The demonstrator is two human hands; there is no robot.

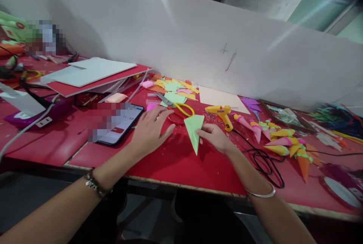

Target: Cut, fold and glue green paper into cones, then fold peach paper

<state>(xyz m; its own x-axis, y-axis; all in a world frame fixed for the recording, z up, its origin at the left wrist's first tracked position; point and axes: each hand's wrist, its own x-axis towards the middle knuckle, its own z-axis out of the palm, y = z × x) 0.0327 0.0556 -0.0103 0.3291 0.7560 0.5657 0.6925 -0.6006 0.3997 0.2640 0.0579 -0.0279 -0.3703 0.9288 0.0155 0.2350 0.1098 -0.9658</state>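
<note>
Your right hand (213, 136) pinches a green paper (194, 130), wide edge up, point down, between thumb and fingers. Paper position: over the red table (172, 166), between your two hands. Your left hand (150, 127) is empty, fingers loosely spread, just right of the phone (124, 123). Beyond your hands: scissors (172, 105) near paper scraps; yellow glue gun (223, 113) on its side.

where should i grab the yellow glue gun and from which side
Probably the handle of the yellow glue gun, approached from the near right: it slants toward the near side, while the nozzle points left, away from that approach. The right hand is closer but holds the green paper.
</note>
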